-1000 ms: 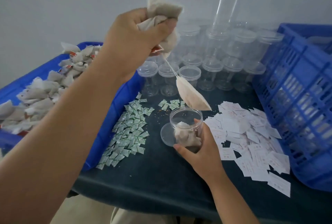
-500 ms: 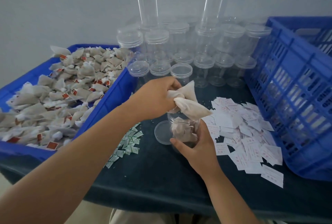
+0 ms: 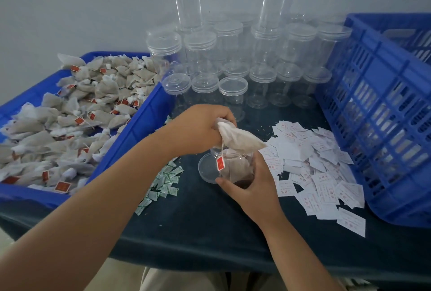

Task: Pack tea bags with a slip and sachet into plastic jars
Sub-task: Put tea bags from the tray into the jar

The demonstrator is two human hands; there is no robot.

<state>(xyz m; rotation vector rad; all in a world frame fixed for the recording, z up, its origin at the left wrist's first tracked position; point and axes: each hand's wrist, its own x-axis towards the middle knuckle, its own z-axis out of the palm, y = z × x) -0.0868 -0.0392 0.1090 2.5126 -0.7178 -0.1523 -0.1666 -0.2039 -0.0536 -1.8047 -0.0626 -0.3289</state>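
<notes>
Step in hand: filling. Left hand (image 3: 198, 129) clenches tea bags (image 3: 238, 139) just above the open jar (image 3: 235, 167), red tag (image 3: 220, 164) dangling at its rim. Right hand (image 3: 254, 188) grips the jar on the bench (image 3: 210, 227). Next: push bags in, then add slip (image 3: 326, 188) and sachet (image 3: 168, 178).

Your table (image 3: 210, 227) wears a dark matt cloth with a faint nap. At centre you grip a jar (image 3: 235, 169) of clear glossy plastic; the jars (image 3: 233, 52) at upper centre share that smooth sheen. The tea bag (image 3: 238, 139) you pinch is thin, matt, fibrous mesh. At left the bin (image 3: 140, 127) is smooth blue plastic, like the crate (image 3: 384, 115) at right. The slips (image 3: 314, 169) are matt white paper; the sachets (image 3: 163, 183) look slightly shiny
</notes>
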